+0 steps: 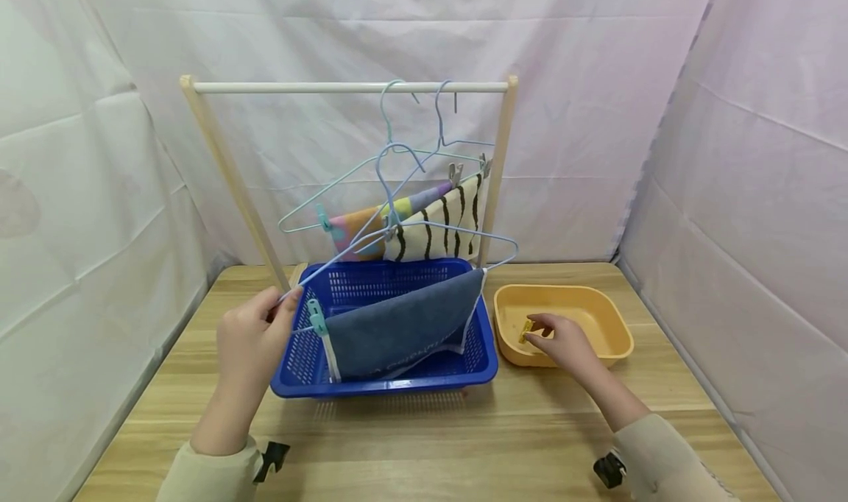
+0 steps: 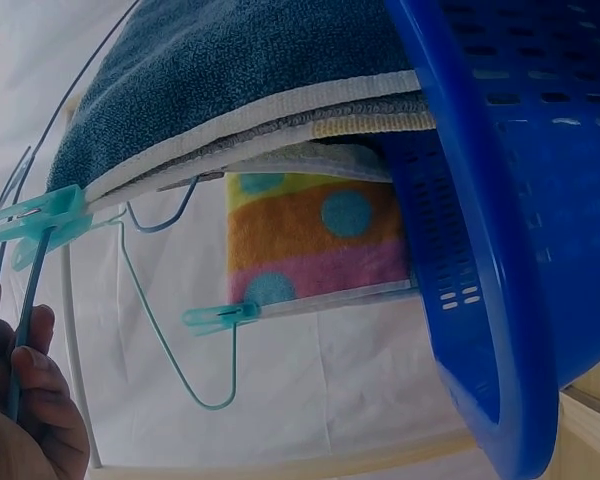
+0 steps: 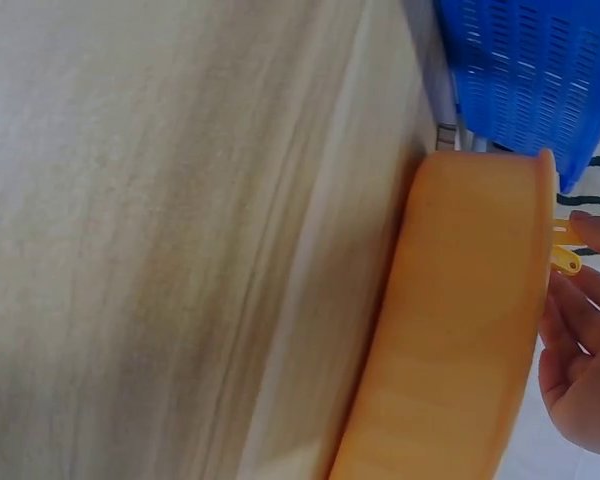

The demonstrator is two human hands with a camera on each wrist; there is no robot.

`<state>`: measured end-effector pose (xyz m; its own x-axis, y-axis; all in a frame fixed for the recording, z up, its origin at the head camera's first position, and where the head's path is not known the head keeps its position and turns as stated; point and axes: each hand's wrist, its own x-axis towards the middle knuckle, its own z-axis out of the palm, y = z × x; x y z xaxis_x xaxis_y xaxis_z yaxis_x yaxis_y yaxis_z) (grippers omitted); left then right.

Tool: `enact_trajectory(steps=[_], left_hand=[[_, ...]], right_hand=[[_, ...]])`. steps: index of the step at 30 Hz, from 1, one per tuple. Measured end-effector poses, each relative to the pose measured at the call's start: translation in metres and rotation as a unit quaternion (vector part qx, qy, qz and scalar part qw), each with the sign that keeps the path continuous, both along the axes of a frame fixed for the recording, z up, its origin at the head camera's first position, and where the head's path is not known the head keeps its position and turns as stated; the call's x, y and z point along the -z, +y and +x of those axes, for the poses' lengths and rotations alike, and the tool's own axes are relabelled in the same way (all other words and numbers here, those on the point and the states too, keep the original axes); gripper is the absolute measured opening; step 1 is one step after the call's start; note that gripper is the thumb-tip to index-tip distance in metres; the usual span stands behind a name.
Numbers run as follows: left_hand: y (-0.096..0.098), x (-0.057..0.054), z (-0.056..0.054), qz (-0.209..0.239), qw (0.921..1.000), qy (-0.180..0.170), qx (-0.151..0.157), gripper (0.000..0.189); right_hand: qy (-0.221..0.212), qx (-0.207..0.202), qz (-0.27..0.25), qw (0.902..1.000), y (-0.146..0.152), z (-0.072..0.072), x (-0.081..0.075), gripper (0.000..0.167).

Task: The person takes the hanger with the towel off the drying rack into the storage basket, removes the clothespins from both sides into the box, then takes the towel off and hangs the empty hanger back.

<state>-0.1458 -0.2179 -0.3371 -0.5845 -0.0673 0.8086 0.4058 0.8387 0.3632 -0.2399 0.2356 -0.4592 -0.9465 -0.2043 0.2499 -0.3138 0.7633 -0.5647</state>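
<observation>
My left hand (image 1: 255, 336) grips the left end of a light blue wire hanger (image 1: 331, 261), held tilted over the blue basket. From its lower bar hangs a folded dark blue towel (image 1: 404, 325), its bottom edge inside the basket. A teal clothespin (image 1: 317, 318) clamps the towel's left top corner to the bar, close to my fingers; in the left wrist view the same clothespin (image 2: 40, 222) sits just above them. My right hand (image 1: 563, 340) pinches a yellow clothespin (image 1: 526, 330) over the yellow tub. The right wrist view shows this clothespin (image 3: 565, 262) just past the tub's rim.
The blue perforated basket (image 1: 384, 386) stands in the middle of the wooden table, the yellow tub (image 1: 612, 333) to its right. Behind is a rack with a white rail (image 1: 278, 87). Hangers on it carry a colourful towel (image 1: 358, 226) and a striped towel (image 1: 430, 226), held by clips.
</observation>
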Motion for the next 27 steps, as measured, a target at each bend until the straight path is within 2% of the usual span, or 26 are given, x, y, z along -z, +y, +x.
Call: enact_trajectory(steps=[10, 15, 27], left_hand=[[0.002, 0.000, -0.001, 0.001, 1.0000, -0.004, 0.004, 0.046], [0.003, 0.000, -0.001, 0.002, 1.0000, -0.005, 0.008, 0.045], [0.006, -0.002, 0.001, 0.006, 0.9999, -0.007, 0.008, 0.044]], right_hand=[[-0.052, 0.010, 0.018, 0.9984, -0.001, -0.005, 0.010, 0.038], [-0.074, 0.015, 0.011, 0.9971, 0.000, -0.007, 0.011, 0.037], [-0.022, 0.009, 0.030, 0.9993, -0.003, -0.004, -0.003, 0.030]])
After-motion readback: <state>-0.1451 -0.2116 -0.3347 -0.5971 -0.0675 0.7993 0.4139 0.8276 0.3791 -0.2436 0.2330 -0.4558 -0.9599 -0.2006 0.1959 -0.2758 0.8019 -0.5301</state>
